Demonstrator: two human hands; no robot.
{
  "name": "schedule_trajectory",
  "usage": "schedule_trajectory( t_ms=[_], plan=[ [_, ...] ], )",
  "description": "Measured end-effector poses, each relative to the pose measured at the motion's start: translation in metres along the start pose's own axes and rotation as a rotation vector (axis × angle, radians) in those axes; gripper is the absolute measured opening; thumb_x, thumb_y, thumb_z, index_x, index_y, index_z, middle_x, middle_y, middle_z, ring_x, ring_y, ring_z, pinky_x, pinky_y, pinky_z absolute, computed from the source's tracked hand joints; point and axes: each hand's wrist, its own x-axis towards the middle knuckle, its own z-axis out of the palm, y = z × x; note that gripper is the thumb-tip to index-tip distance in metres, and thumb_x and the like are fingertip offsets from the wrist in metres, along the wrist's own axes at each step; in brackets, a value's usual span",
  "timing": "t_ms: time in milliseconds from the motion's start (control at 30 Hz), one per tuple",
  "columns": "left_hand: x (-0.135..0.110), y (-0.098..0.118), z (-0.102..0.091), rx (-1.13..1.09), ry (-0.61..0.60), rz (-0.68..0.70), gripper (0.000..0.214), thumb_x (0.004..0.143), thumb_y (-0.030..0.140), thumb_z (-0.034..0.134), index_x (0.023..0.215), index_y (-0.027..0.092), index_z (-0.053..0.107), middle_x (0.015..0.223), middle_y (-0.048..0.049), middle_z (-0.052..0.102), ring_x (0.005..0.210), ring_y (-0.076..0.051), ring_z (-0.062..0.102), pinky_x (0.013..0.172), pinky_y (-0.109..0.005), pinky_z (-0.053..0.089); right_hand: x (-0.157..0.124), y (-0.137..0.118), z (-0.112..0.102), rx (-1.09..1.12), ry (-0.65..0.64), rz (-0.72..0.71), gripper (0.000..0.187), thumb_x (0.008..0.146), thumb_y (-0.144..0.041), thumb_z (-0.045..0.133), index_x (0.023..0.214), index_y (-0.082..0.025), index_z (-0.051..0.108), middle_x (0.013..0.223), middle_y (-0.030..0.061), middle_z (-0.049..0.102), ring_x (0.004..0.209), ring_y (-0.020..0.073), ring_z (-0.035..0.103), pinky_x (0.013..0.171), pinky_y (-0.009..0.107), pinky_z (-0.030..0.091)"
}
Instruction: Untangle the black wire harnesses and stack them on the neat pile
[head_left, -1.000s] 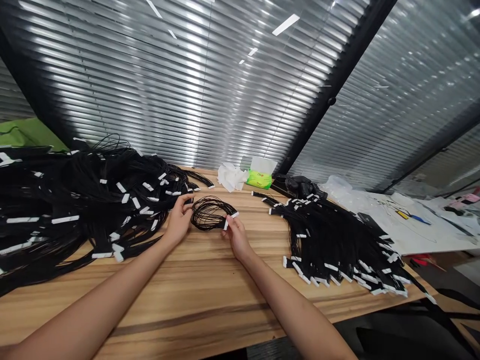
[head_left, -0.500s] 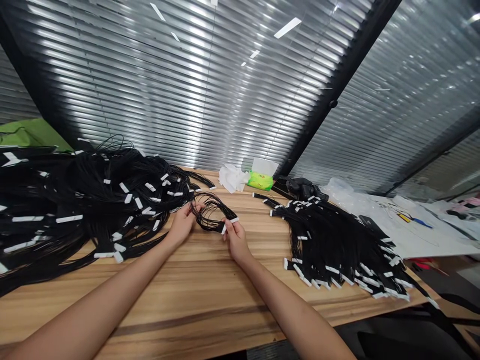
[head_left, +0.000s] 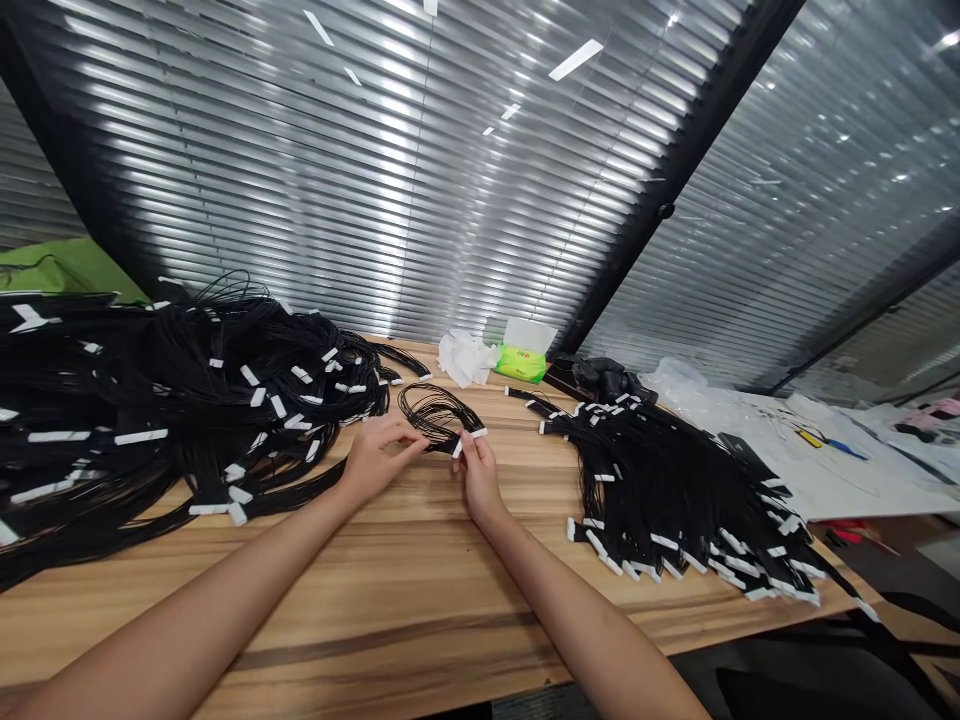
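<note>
A small coil of thin black cord [head_left: 435, 412] with white end tags lies on the wooden table [head_left: 390, 580], held between both hands. My left hand [head_left: 379, 458] pinches its near left edge with fingers closed. My right hand [head_left: 477, 470] pinches the white tags at the coil's near right. A large heap of black tagged cords [head_left: 165, 410] sits just left of my left hand. Right of my right hand lies a flatter pile of folded tagged cords [head_left: 667, 490].
A crumpled white tissue [head_left: 465, 355] and a green tissue pack [head_left: 521, 355] sit at the table's far edge. Black items [head_left: 607, 378] lie behind the right pile. White sheets and small tools [head_left: 817, 450] cover the adjoining table. Window blinds [head_left: 420, 180] rise behind.
My left hand has slid from the coil's far left rim toward its near edge, closer to the right hand. The coil now looks narrower and lies farther from me.
</note>
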Motion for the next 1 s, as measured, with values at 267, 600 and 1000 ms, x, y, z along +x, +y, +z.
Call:
schedule_trajectory(
  t_ms=[267, 600, 1000],
  plan=[
    [-0.005, 0.007, -0.002, 0.264, 0.05, 0.158, 0.02, 0.089, 0.035, 0.054, 0.094, 0.027, 0.072, 0.088, -0.0032, 0.068, 0.079, -0.016, 0.06, 0.072, -0.029, 0.042, -0.004, -0.002, 0.001, -0.018, -0.032, -0.01, 0.045, 0.073, -0.062, 0.059, 0.082, -0.018, 0.061, 0.051, -0.0052, 0.047, 0.046, 0.0104, 0.04, 0.046, 0.024, 0.031],
    [-0.003, 0.015, -0.006, 0.361, 0.025, 0.16, 0.021, 0.089, 0.036, 0.053, 0.084, 0.024, 0.07, 0.09, -0.003, 0.07, 0.085, -0.018, 0.06, 0.079, -0.033, 0.037, -0.001, 0.0, 0.003, 0.045, -0.021, 0.02, 0.043, 0.069, -0.059, 0.063, 0.08, -0.017, 0.061, 0.047, -0.0061, 0.047, 0.043, 0.0095, 0.039, 0.043, 0.023, 0.029],
    [-0.002, 0.014, 0.001, 0.223, -0.228, 0.021, 0.022, 0.091, 0.039, 0.048, 0.092, 0.022, 0.06, 0.073, 0.0027, 0.068, 0.063, -0.014, 0.057, 0.077, -0.031, 0.036, 0.005, -0.005, 0.001, 0.254, 0.059, 0.064, 0.034, 0.069, -0.05, 0.067, 0.08, -0.019, 0.058, 0.058, -0.0056, 0.048, 0.046, 0.0081, 0.039, 0.045, 0.023, 0.031]
  ],
)
